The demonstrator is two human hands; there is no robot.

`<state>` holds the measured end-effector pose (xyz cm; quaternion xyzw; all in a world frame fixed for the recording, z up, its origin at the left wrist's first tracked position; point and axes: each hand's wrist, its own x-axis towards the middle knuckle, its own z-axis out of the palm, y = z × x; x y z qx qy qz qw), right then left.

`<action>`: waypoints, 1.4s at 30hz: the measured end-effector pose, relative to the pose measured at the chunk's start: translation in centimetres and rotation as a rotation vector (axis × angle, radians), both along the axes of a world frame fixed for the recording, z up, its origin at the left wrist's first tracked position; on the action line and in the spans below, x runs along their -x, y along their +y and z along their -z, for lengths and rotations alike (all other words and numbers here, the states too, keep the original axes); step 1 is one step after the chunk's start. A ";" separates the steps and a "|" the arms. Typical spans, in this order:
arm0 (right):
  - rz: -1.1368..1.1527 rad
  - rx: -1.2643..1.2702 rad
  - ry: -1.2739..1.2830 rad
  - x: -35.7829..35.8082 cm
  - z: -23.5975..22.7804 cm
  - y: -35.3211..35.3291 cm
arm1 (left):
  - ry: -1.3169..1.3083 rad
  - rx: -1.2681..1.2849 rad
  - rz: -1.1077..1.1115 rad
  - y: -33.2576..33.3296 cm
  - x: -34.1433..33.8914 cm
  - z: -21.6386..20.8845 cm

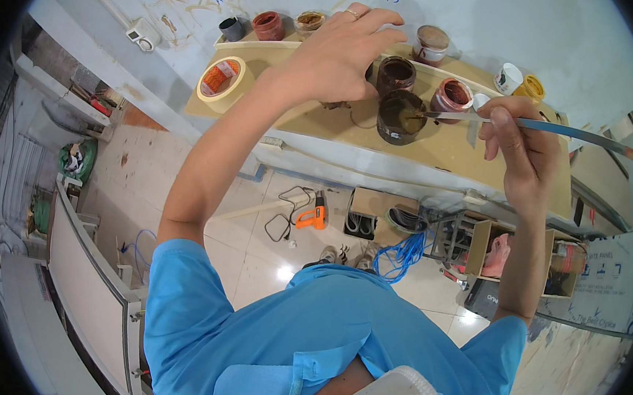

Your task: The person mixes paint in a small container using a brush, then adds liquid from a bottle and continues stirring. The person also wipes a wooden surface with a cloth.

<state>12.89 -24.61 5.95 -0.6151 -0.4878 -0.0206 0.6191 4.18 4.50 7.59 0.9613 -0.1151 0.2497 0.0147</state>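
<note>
My right hand (520, 146) pinches a long paintbrush (556, 129) with a blue handle and a pale metal neck. The brush's tip reaches into a dark open jar (400, 132) of brownish paint at the shelf's front. Over the back row of jars hovers my left hand (335, 58), fingers spread and thumb apart; what lies beneath its palm is partly hidden. Just behind the front jar stands another dark jar (396, 77), and to its right a jar of reddish-brown paint (452, 95). A lidded jar (431, 50) stands farther back.
The tan shelf (303, 129) also bears a masking tape roll (240, 94), a red jar (267, 27), a small dark cup (231, 29), a white cup (508, 79) and a yellow cup (532, 89). Below lie an orange heat gun (314, 213) and blue cable (400, 260).
</note>
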 end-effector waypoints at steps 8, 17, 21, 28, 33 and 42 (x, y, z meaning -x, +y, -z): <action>0.014 0.025 -0.012 -0.1 0.2 -0.3 | 0.274 -0.077 0.056 1.0 -3.6 -0.2; 0.007 -0.121 0.052 0.3 0.8 -1.5 | 0.288 -0.002 0.078 1.2 -4.3 -0.4; 0.040 -0.098 0.060 0.1 1.3 -2.0 | 0.264 0.140 -0.003 0.9 -3.4 -1.1; 0.114 -0.259 0.217 -0.4 2.5 -2.3 | 0.024 0.160 0.001 1.3 -2.9 -0.9; 0.090 -0.374 0.347 -0.7 3.8 -2.5 | -0.145 0.145 0.048 1.3 -2.0 0.0; 0.205 -0.453 0.558 -0.1 4.6 -2.9 | -0.327 0.101 0.118 0.7 -1.1 0.9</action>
